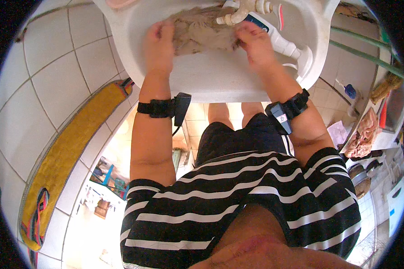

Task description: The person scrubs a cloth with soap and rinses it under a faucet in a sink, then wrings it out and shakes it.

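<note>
Over the basin of a white sink [215,77], a wet, dingy beige-brown cloth [205,37] is stretched between both hands. Its left end is gripped by my left hand [160,42], whose fingers are curled and slightly blurred. My right hand [256,42] holds the other end, just below the tap. A pale plastic tap [235,16] reaches over the cloth's upper edge; whether water runs cannot be told. Beside my right hand lies a white bottle [279,40] with a dark label, partly behind that hand. Each wrist wears a black strap with a small device.
A brush with a red edge [281,16] lies by the tap. A yellow cloth strip [70,151] hangs on the tiled wall at left. Green hoses or pipes [363,50] run at right, above a shelf edge with a crumpled pink cloth [363,134].
</note>
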{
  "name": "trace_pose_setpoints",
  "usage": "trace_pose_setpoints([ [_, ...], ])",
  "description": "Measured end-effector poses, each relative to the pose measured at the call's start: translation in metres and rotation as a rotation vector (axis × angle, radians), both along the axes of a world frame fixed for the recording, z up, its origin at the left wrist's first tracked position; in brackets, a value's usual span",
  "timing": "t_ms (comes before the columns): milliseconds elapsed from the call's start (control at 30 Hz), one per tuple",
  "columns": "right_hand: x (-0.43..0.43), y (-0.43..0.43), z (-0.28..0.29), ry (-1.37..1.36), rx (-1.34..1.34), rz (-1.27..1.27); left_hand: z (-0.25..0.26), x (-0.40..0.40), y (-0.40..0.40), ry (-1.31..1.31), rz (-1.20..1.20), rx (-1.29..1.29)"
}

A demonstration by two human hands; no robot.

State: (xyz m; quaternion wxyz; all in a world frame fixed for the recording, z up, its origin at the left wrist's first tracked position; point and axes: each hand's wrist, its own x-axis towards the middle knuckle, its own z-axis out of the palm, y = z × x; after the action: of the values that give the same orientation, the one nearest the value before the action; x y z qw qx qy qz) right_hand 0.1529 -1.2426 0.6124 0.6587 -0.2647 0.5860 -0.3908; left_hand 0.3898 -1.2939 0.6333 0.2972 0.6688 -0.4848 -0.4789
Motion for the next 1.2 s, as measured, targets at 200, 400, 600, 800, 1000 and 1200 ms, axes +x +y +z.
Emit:
trace_pose_setpoints([
  [200,0.005,-0.014,0.026,-0.719,0.059,-0.324,-0.023,0.02,0.014,0.568,0.352,0.174],
  [400,0.033,-0.006,0.016,-1.386,0.14,-0.249,0.008,-0.033,0.033,1.119,0.167,0.542],
  [600,0.037,-0.025,0.033,-0.37,0.159,-0.263,-0.003,-0.054,0.032,1.12,0.211,0.567],
  [800,0.043,-0.025,0.025,-0.633,0.126,-0.259,-0.019,-0.049,0.029,1.122,0.234,0.684],
  [1000,0.086,-0.01,-0.014,0.024,-0.119,-0.401,-0.001,-0.047,0.029,1.142,0.459,0.744],
  [1200,0.097,-0.017,0.007,0.358,-0.09,-0.305,-0.028,-0.064,0.029,0.485,0.353,0.261],
])
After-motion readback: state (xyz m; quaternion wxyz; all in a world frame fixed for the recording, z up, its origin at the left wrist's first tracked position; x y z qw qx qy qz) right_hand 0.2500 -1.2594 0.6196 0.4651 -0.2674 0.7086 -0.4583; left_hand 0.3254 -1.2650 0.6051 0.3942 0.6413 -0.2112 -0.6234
